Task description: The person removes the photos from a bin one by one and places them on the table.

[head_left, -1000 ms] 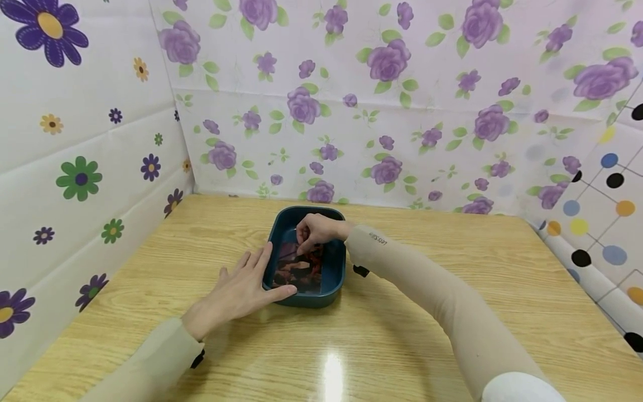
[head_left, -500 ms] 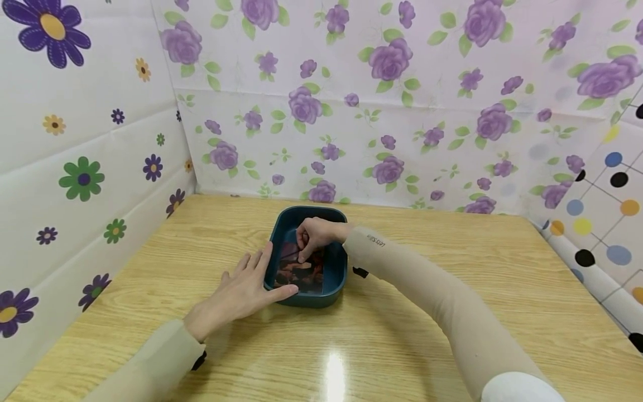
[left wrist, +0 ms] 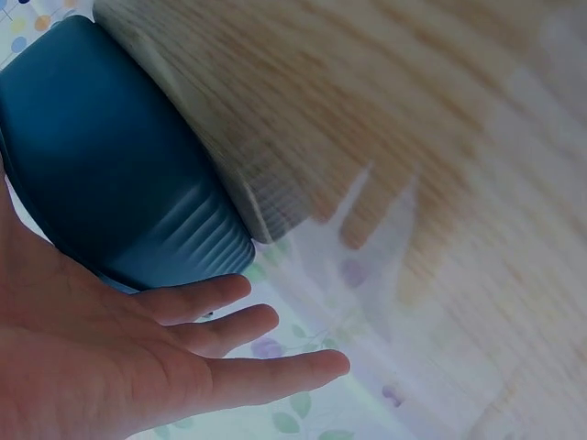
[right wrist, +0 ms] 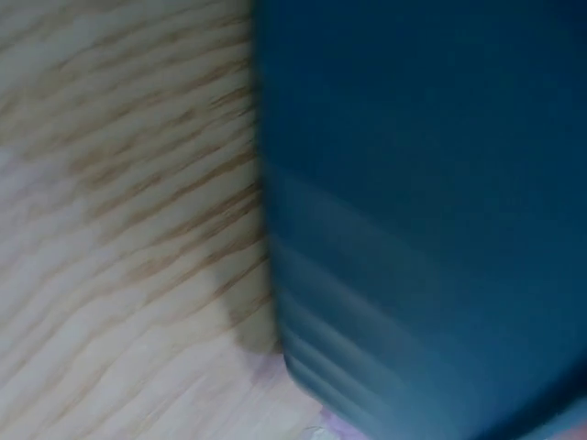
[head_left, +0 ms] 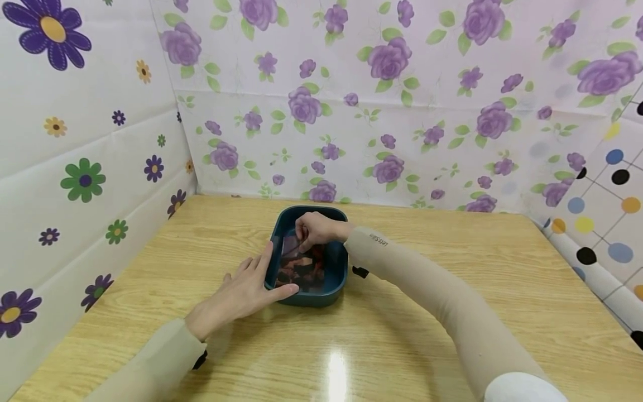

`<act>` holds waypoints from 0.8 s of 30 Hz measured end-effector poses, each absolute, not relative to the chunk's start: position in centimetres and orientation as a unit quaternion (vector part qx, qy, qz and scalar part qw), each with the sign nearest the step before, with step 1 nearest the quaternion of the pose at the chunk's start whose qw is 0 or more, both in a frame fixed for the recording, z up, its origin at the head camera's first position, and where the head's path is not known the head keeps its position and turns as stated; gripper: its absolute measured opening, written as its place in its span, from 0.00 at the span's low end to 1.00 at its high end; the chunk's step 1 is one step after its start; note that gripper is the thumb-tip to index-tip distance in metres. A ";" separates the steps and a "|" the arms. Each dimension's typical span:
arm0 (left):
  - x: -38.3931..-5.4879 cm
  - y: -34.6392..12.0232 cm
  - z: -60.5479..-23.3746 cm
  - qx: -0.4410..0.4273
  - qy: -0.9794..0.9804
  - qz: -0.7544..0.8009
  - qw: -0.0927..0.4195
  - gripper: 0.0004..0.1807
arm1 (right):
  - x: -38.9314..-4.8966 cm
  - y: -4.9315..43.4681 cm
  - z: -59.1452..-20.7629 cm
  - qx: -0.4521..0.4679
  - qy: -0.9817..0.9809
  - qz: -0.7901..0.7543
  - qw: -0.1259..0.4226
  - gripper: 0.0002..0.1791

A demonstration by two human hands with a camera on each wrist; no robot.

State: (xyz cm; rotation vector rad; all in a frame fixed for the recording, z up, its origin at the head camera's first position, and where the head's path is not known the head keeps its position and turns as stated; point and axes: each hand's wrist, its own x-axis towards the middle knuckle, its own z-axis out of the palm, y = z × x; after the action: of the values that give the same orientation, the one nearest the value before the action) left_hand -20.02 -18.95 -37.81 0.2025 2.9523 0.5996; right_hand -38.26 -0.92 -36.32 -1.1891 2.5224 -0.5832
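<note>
A dark blue rectangular box [head_left: 334,268] with rounded corners stands open-topped on the wooden table. Inside lies a thin, glossy printed sheet [head_left: 301,273] with dark, red and orange patches and a purplish far corner. My right hand [head_left: 318,229] reaches into the box, thumb and curled fingers pinching at the far part of the sheet; the exact grip is partly hidden. Spread along the box's near left rim, my left hand [head_left: 243,287] rests with straight fingers and its thumb across the near corner. The left wrist view shows that open palm [left wrist: 110,357] beside the box's ribbed outer wall [left wrist: 128,156].
The pale wooden table [head_left: 427,312] reaches back to a cloth wall [head_left: 351,134] printed with purple roses. Flowered cloth [head_left: 75,234] borders the left side, and dotted cloth [head_left: 603,218] borders the right. The right wrist view is blurred and filled mostly by the box wall.
My right hand dipped slightly nearer, then moved back toward the box's far side. The sheet's purplish corner has risen a little and looks lighter. My left hand stays in place.
</note>
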 end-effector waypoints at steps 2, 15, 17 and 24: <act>-20.1 -18.9 -37.7 0.069 0.976 0.197 0.063 0.63 | -38.2 -0.7 -35.9 -0.414 0.870 -0.222 0.149 0.09; -20.3 -18.9 -37.5 0.062 0.977 0.192 0.073 0.64 | -39.7 2.9 -28.9 -0.370 0.844 -0.348 0.175 0.06; -20.2 -18.9 -37.6 0.061 0.977 0.191 0.072 0.64 | -40.1 4.1 -27.8 -0.361 0.840 -0.361 0.182 0.05; -20.2 -18.7 -37.7 0.060 0.978 0.186 0.069 0.64 | -41.3 9.4 -26.0 -0.339 0.839 -0.376 0.196 0.02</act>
State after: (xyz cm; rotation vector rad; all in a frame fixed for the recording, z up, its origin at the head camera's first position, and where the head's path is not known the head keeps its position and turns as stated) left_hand -20.19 -18.72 -37.67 0.1808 2.9464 0.5588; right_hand -41.32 9.42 -25.99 -0.9498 2.3512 -1.0544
